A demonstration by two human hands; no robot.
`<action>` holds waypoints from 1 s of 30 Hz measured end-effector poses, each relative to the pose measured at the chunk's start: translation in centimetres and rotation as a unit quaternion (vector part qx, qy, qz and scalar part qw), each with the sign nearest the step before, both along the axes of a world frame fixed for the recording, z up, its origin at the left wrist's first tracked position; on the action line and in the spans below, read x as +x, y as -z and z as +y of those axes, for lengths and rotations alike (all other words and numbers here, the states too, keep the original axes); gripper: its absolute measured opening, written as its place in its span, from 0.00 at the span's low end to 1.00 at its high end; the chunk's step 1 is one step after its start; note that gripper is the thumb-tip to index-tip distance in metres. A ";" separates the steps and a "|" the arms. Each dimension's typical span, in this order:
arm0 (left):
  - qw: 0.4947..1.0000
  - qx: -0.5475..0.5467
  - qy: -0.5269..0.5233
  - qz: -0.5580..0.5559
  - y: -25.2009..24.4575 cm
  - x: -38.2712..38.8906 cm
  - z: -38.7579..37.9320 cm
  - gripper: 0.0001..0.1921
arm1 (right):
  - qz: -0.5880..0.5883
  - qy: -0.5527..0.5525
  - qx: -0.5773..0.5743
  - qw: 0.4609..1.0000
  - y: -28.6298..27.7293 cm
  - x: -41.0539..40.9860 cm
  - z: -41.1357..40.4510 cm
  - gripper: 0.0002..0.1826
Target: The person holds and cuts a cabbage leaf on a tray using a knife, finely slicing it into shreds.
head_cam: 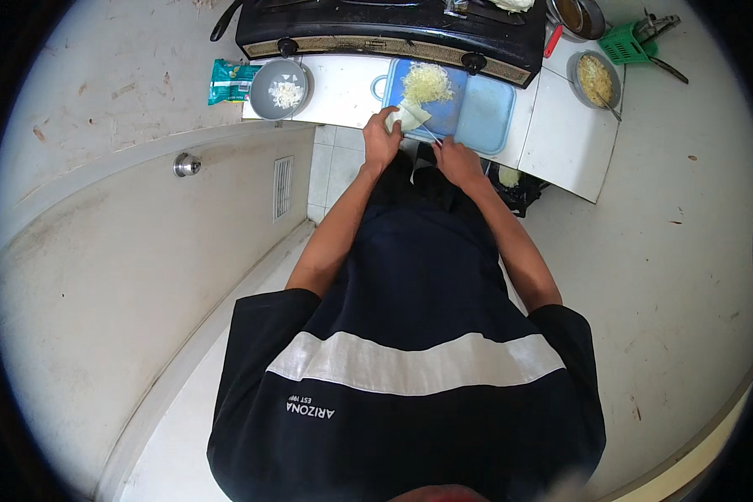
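Note:
My left hand (384, 139) grips a piece of pale green cabbage (409, 117) at the front edge of a blue cutting board (442, 119). In my right hand (457, 160) is a knife (431, 133), its blade pointing up and left to touch or nearly touch the cabbage piece. Just behind the piece, a heap of finely shredded cabbage (427, 83) lies on the board. A light blue tray or lid (488, 116) lies at the board's right side.
A black gas stove (383, 28) stands behind the board. On the left are a grey bowl (262, 88) with chopped white pieces and a teal packet (226, 81). To the right, a bowl (614, 72) holds yellowish food and a spoon, near a green basket (621, 45). A black bag (527, 194) hangs below the counter.

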State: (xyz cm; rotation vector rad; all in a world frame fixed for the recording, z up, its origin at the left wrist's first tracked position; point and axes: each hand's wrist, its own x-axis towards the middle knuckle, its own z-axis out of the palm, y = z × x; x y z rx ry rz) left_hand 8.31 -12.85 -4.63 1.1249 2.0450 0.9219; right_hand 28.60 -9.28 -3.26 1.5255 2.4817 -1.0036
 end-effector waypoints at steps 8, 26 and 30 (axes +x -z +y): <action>0.998 0.040 0.016 0.037 0.3 -0.1 0.1 0.16 | 0.010 -0.001 0.027 1.000 0.1 -0.5 -0.3 0.23; 0.997 0.005 0.007 -0.082 1.1 -1.0 -0.5 0.16 | -0.008 -0.009 0.001 1.000 -1.0 2.0 -1.5 0.24; 0.990 -0.004 -0.032 -0.140 -0.7 -0.5 -1.0 0.18 | -0.017 -0.001 0.005 1.000 0.1 1.3 -0.9 0.24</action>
